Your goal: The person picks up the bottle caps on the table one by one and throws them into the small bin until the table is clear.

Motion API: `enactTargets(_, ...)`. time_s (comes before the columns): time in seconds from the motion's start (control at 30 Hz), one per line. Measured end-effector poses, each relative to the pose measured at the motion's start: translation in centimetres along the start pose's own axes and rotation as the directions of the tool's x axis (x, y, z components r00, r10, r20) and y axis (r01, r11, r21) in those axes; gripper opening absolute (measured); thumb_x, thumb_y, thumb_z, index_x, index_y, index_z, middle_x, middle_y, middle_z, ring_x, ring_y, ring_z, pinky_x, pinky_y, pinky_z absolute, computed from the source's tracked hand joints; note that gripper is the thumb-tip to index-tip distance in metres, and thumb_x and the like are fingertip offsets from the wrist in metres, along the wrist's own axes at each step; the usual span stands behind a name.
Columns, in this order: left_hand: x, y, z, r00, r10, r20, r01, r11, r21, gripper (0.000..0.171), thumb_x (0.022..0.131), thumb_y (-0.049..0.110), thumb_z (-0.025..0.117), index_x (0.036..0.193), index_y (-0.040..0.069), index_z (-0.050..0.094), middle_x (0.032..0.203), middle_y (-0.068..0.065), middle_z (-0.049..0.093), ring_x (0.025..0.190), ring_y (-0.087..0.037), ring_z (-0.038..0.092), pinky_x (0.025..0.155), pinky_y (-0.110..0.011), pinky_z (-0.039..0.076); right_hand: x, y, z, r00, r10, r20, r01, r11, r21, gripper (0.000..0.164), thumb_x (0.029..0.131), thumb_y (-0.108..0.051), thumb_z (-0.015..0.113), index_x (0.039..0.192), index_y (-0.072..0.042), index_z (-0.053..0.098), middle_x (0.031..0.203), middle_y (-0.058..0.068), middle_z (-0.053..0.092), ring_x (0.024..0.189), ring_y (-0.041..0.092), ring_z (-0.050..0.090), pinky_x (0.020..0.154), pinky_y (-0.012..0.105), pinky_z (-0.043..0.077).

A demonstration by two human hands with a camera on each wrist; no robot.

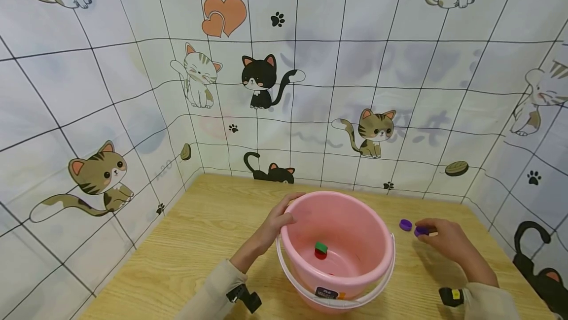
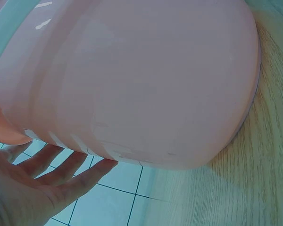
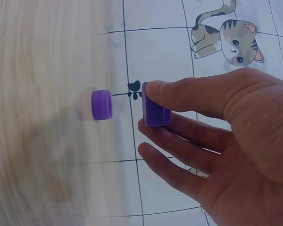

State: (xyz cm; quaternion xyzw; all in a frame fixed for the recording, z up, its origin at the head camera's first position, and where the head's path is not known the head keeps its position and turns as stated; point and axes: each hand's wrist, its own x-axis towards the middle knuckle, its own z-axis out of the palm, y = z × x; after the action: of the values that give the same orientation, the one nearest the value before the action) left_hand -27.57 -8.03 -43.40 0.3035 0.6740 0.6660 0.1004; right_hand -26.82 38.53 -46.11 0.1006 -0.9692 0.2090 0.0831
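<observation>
A pink bucket [image 1: 346, 211] stands on the table, its mouth tipped toward the head camera. My left hand [image 1: 270, 226] grips its left rim, thumb over the edge and fingers spread along the outer wall [image 2: 146, 84]. Inside, on the bottom, lie a green cap [image 1: 321, 247] and a red cap [image 1: 320, 255], with a sliver of red further forward. To the right of the bucket, my right hand [image 1: 445, 238] pinches a purple bottle cap [image 3: 155, 106] between thumb and fingers. Another purple cap [image 3: 102, 105] sits on the table just beyond it.
The bucket's white handle [image 1: 328, 302] hangs down across its front. A wood-grain table [image 1: 213, 211] extends around the bucket. Behind and at both sides rise white sheets [image 1: 310, 137] with a grid and cartoon cats, bordering the tabletop. Both wrists wear small black cameras.
</observation>
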Motion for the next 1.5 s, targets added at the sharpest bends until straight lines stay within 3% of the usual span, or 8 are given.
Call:
enactTargets(0.43, 0.0, 0.0, -0.1, 1.0, 0.0, -0.004, 0.0, 1.0, 0.01, 0.067, 0.09, 0.021, 0.048, 0.156, 0.023, 0.04, 0.147, -0.02, 0.052, 0.108, -0.048, 0.065, 0.086, -0.058, 0.061, 0.1, -1.8, -1.0, 0.997, -0.071, -0.035, 0.071, 0.997, -0.024, 0.034, 0.088, -0.01, 0.077, 0.117, 0.007, 0.072, 0.104, 0.021, 0.075, 0.091, 0.035, 0.072, 0.073, 0.044, 0.063)
enactTargets(0.8, 0.0, -0.1, 0.0, 1.0, 0.003, -0.001, -0.003, 1.0, -0.005, 0.067, 0.09, 0.021, 0.048, 0.157, 0.023, 0.039, 0.147, -0.02, 0.051, 0.111, -0.051, 0.063, 0.088, -0.07, 0.055, 0.0, -3.8, -2.0, 0.996, -0.078, -0.04, 0.077, 0.997, -0.013, 0.035, 0.089, -0.01, 0.077, 0.119, 0.008, 0.07, 0.112, 0.026, 0.073, 0.095, 0.037, 0.071, 0.073, 0.044, 0.063)
enactTargets(1.5, 0.0, 0.0, -0.1, 1.0, -0.012, -0.012, 0.012, 1.0, 0.019, 0.068, 0.09, 0.022, 0.048, 0.157, 0.021, 0.038, 0.147, -0.02, 0.052, 0.109, -0.046, 0.065, 0.088, -0.059, 0.059, -0.2, -6.7, -3.4, 0.984, -0.154, -0.088, 0.154, 0.988, -0.009, 0.035, 0.088, -0.005, 0.076, 0.12, 0.008, 0.07, 0.112, 0.026, 0.073, 0.096, 0.04, 0.071, 0.074, 0.044, 0.063)
